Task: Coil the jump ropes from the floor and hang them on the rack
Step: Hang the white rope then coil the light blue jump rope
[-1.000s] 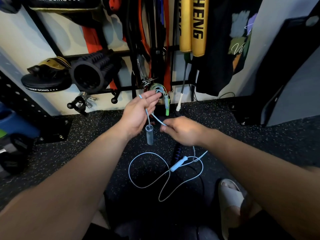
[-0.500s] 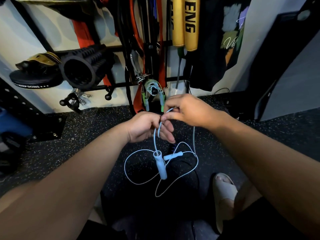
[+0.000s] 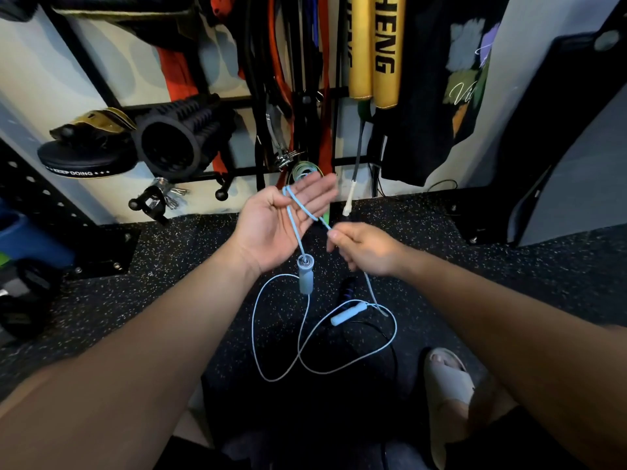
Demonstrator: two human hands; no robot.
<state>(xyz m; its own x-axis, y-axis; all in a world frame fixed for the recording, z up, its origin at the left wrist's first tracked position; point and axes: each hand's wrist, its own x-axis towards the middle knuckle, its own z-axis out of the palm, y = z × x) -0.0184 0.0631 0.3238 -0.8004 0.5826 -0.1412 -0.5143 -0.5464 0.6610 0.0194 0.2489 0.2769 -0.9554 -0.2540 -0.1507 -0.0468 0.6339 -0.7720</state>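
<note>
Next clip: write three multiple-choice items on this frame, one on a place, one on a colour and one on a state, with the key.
1. Where is the loose handle?
A. lying on the floor
B. on a rack hook
C. inside the slipper

2. What colour is the jump rope in the hands?
A. orange
B. light blue
C. yellow

3. How is the left hand?
A. fisted round a handle
B. flat on the floor
C. open, rope looped over its fingers

Key:
1 A: it lies among the rope's loops on the floor.
2 B: the cord reads light blue.
3 C: the palm is up and the fingers are straight, while the right hand pinches the cord.
</note>
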